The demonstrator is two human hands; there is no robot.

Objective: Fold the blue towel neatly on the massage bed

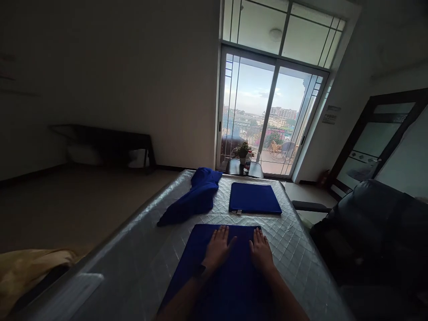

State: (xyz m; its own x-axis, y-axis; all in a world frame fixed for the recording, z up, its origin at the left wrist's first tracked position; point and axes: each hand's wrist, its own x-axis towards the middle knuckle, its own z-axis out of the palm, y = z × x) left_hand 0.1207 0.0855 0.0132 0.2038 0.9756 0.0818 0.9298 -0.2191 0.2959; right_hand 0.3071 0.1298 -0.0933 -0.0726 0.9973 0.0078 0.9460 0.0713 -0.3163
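A blue cloth (pixel 234 285) lies spread out flat on the silver quilted table cover (pixel 143 263), its lower part running out of view. My left hand (pixel 219 247) rests flat on its far left part, fingers stretched out, with a dark band at the wrist. Near the cloth's far right corner, my right hand (pixel 261 249) also presses flat, fingers extended. Beyond it sits a neatly folded blue cloth (pixel 255 197) with a small white tag at its near edge. To the left of that, a crumpled blue cloth (pixel 197 194) lies in a loose heap.
A dark armchair (pixel 374 232) stands close along the table's right side. Past the far edge is a small table (pixel 237 168) with a potted plant (pixel 244 151) and a bottle (pixel 248 162). Tan fabric (pixel 30 272) shows at lower left. A low dark bench (pixel 107 142) stands by the wall.
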